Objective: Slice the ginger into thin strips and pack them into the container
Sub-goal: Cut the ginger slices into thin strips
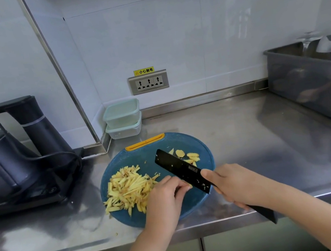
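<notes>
Cutting mostly done, I judge: strips (pixel 126 188) heaped on the board (pixel 141 157), left side; a few slices (pixel 188 156) wait far right. Right hand (pixel 234 188) grips knife (pixel 180 170); left hand (pixel 166 194) curls beside the blade, I cannot tell on what. Containers (pixel 122 118) behind the board, unpacked.

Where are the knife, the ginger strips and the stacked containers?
knife (pixel 177 166), head view, flat of the black blade.
ginger strips (pixel 128 187), head view, middle of the pile.
stacked containers (pixel 121 110), head view, upper lid.

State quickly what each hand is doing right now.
Left hand: fingers curled, holding a mostly hidden ginger piece beside the knife.
Right hand: closed around the knife handle.
</notes>
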A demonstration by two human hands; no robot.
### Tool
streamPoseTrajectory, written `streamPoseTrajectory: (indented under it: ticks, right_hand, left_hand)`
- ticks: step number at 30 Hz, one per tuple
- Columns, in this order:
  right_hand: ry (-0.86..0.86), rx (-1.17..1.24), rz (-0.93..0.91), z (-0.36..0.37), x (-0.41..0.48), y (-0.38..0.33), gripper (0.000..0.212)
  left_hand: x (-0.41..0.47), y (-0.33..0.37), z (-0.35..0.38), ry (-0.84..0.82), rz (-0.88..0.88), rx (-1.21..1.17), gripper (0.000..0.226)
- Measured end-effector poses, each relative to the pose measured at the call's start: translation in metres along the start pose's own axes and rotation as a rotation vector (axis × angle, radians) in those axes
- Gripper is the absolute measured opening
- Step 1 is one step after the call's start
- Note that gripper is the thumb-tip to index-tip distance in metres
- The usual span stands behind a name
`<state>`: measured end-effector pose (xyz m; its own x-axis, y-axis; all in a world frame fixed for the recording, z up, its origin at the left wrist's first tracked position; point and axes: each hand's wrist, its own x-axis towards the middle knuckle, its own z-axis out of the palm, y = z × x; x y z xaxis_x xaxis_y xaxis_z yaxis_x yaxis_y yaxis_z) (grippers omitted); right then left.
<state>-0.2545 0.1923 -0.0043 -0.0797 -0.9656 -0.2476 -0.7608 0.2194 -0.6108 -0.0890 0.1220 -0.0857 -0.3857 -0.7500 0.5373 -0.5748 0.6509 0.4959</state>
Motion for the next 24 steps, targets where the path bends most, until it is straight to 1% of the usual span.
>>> streamPoseTrajectory:
  ticks: [9, 17, 21, 24]
  right_hand:
    - [0.05, -0.127, -0.049, 0.009, 0.004, 0.001, 0.05]
    - [0.066, -0.167, -0.049, 0.027, 0.018, -0.007, 0.046]
    - [0.117, -0.141, -0.038, 0.032, 0.025, -0.018, 0.043]
    - [0.068, -0.055, 0.015, 0.027, 0.024, -0.011, 0.043]
  left_hand:
    - [0.0, 0.002, 0.0, -0.004, 0.004, 0.013, 0.015]
    - [0.002, 0.001, 0.002, 0.001, 0.013, 0.021, 0.017]
    - [-0.001, -0.001, 0.0, -0.025, 0.001, 0.002, 0.015]
    - [-0.002, 0.0, -0.003, -0.022, -0.034, -0.046, 0.014]
